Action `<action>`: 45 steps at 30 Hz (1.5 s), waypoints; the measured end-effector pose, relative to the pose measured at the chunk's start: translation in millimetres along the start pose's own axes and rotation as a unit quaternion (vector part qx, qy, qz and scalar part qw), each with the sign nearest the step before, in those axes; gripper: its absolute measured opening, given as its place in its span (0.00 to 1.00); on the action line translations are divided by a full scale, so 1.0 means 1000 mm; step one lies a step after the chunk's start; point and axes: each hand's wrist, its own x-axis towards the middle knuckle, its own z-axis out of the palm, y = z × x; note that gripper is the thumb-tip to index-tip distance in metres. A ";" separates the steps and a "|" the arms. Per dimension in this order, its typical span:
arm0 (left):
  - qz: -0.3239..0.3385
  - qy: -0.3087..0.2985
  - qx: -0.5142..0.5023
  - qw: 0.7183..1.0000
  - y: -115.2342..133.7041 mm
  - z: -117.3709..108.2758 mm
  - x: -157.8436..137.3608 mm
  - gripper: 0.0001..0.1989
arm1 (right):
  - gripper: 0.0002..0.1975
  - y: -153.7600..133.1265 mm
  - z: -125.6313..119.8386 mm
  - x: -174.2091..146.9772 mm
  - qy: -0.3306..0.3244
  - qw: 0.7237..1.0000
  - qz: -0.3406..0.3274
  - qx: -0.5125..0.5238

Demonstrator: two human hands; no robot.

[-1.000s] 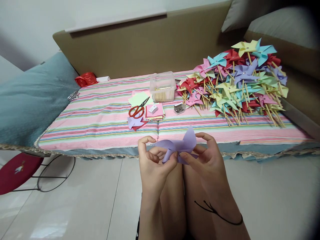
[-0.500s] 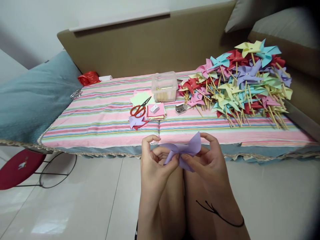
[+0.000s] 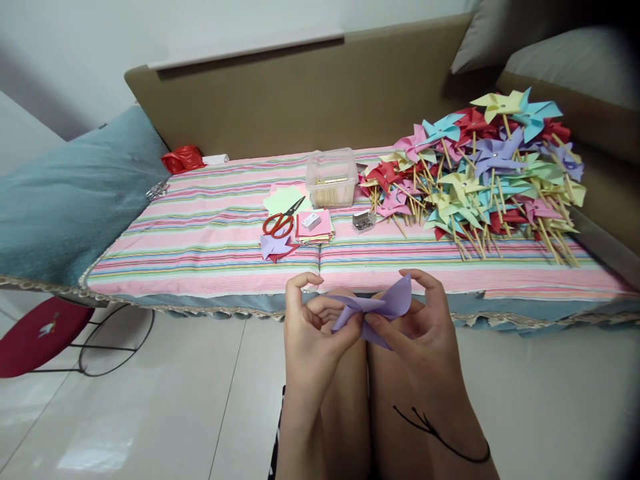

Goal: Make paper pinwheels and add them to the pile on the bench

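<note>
Between my two hands, above my knees, is a purple paper pinwheel (image 3: 373, 305) with its blades folded inward. My left hand (image 3: 315, 327) pinches its near left side, thumb at the middle and index finger raised and curled. My right hand (image 3: 417, 330) grips the other side, its thumb meeting the left one at the centre. One blade curls up at the right. Whatever lies under the thumbs is hidden. Beyond the hands are orange-handled scissors (image 3: 283, 220), purple and red cut paper (image 3: 274, 247), a stack of coloured paper (image 3: 320, 230) and an open box of small metal pins (image 3: 363, 222).
A clear plastic tub (image 3: 331, 179) holds wooden sticks. Finished pinwheels (image 3: 475, 180) on sticks are heaped at the right of the striped cloth (image 3: 200, 220). A red plastic bag (image 3: 183, 160) lies at the back left, and a red stool (image 3: 43, 333) stands on the floor at left.
Both hands still pinch the pinwheel. Its right blade has tipped outward to the right and slightly lower, and its lower blade shows less. The view has shifted slightly.
</note>
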 end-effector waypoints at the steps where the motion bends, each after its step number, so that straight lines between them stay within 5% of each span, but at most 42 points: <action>1: 0.000 -0.006 -0.002 1.000 0.000 0.000 0.000 0.27 | 0.29 0.000 0.000 0.000 -0.003 1.000 0.001 0.002; 26: -0.012 0.010 0.007 1.000 -0.002 0.003 0.001 0.29 | 0.26 0.005 -0.008 0.002 0.004 0.995 -0.062 -0.073; 45: -0.059 -0.034 -0.018 0.998 -0.003 0.000 0.004 0.27 | 0.35 0.006 -0.015 0.010 -0.022 0.999 0.033 -0.006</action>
